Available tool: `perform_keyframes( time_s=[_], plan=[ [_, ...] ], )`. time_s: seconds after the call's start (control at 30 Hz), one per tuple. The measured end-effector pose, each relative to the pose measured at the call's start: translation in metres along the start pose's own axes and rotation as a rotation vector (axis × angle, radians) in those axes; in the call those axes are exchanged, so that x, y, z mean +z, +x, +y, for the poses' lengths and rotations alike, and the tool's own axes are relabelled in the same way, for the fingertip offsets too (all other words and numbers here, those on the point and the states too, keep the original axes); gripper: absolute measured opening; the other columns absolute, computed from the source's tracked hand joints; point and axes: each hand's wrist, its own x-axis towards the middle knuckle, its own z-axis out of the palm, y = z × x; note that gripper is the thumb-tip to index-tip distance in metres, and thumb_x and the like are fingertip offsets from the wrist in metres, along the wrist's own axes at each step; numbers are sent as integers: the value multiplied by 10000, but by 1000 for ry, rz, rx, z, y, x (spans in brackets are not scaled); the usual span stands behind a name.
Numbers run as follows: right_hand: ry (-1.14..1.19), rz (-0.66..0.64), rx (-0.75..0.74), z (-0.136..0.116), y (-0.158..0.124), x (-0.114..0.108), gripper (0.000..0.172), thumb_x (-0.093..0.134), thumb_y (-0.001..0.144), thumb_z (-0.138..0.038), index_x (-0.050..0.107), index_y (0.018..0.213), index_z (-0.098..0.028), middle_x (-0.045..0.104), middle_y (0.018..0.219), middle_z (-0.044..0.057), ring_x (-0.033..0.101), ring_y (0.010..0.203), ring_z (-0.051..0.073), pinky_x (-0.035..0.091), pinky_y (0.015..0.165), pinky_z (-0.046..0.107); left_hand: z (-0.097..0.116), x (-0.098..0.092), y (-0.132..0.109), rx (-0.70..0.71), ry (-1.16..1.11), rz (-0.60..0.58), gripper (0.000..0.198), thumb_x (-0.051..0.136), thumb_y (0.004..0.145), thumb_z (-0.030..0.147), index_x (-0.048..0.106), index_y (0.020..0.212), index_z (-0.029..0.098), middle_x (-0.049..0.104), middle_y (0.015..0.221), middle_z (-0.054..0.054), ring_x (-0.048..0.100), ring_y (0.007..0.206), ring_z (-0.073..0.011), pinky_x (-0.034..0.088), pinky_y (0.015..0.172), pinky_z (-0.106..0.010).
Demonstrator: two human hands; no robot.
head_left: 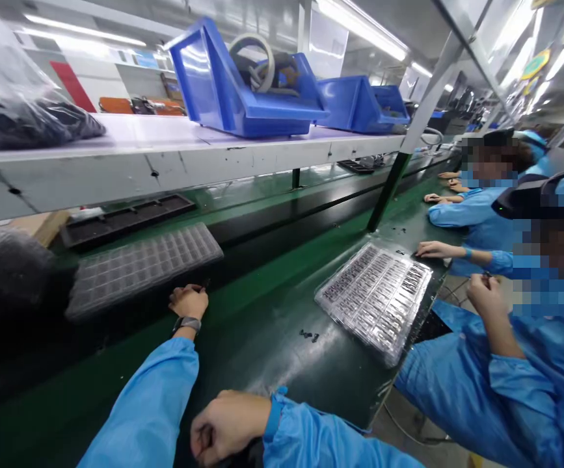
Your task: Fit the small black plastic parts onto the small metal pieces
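Beside the near right corner of a clear compartment tray (pixel 147 263), my left hand (pixel 188 302) is closed, with a small dark piece (pixel 206 283) at its fingertips. The piece is too small to name. That tray's pockets look vacant. My right hand (pixel 230 422) is nearer to me, low in the view, with its fingers curled in; what they hold, if anything, is hidden. Several small black parts (pixel 309 336) lie loose on the green bench to its right. Beyond them is a clear tray of metallic parts (pixel 374 299).
A black tray (pixel 128 220) lies behind the compartment tray. Blue bins (pixel 247 84) and a plastic bag of dark items (pixel 28 97) stand on the shelf (pixel 130 136) above. A slanted post (pixel 399 169) meets the bench. On the right, a co-worker's hand (pixel 440 249) touches the filled tray's far corner.
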Motion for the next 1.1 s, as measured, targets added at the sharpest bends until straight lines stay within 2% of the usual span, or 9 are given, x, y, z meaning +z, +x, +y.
perform_keyframes(
  time_s=[0.1, 0.2, 0.27, 0.4, 0.57, 0.73, 0.9, 1.03, 1.1],
  plan=[
    [2, -26, 8, -5, -1, -3, 110, 722, 839, -212, 642, 914, -229, 700, 796, -85, 700, 827, 91, 441, 701, 129, -2, -4, 6, -12, -15, -38, 293, 589, 883, 311, 737, 1078, 151, 600, 1293, -230, 513, 1262, -413, 417, 1014, -531],
    [-57, -71, -1, -8, 0, -3, 112, 683, 853, -178, 653, 948, -228, 705, 821, -68, 704, 875, 107, 449, 695, 131, -2, -10, 10, -30, -12, -54, 472, 613, 875, 451, 690, 1203, 121, 595, 1309, -258, 515, 1265, -435, 420, 1018, -549],
    [-66, -107, -13, -9, 2, -3, 120, 653, 852, -132, 652, 937, -218, 710, 848, -55, 704, 898, 108, 454, 697, 124, -2, -12, 14, -38, 1, -78, 525, 616, 863, 504, 685, 1217, 123, 581, 1325, -268, 508, 1276, -443, 417, 1021, -556],
    [-20, -127, -2, -9, 3, -4, 127, 623, 855, -93, 627, 896, -213, 706, 842, -57, 700, 894, 96, 457, 703, 109, -4, -11, 18, -50, -36, -76, 385, 628, 843, 416, 732, 1100, 149, 584, 1307, -255, 509, 1280, -449, 422, 1018, -564],
    [-15, -65, 76, -14, 0, -7, 54, 602, 906, -192, 620, 902, -243, 688, 782, -83, 686, 837, 94, 443, 686, 134, -6, -9, 15, -54, -123, -45, 301, 643, 821, 294, 731, 1058, 132, 615, 1289, -260, 536, 1272, -447, 457, 1010, -549],
    [-83, -4, 27, -10, 3, -3, 9, 661, 883, -256, 657, 886, -249, 687, 855, -73, 643, 769, 101, 412, 603, 153, -7, -18, 4, 1, -288, -27, 271, 622, 798, 162, 693, 1059, 146, 719, 1150, -181, 648, 1158, -336, 499, 984, -422],
    [-35, 46, 44, 2, 5, 0, 19, 681, 859, -242, 681, 878, -246, 698, 822, -75, 659, 750, 96, 423, 596, 132, 2, -29, -6, -6, -484, -14, 314, 626, 783, 146, 683, 1092, 156, 741, 1051, -136, 682, 1082, -300, 520, 933, -402],
    [15, 78, 65, 4, 2, -1, 47, 671, 863, -206, 707, 890, -218, 720, 821, -55, 687, 781, 95, 445, 639, 116, 9, -34, -28, -71, -662, -77, 329, 630, 787, 193, 698, 1102, 124, 727, 908, -90, 698, 794, -208, 551, 722, -322],
    [25, 74, 75, 3, 0, -2, 85, 661, 860, -173, 723, 913, -197, 726, 830, -41, 690, 782, 97, 454, 649, 115, 7, -41, -49, -132, -874, -155, 299, 646, 773, 186, 706, 1057, 112, 704, 843, -59, 649, 658, -139, 520, 619, -256]
  ],
)
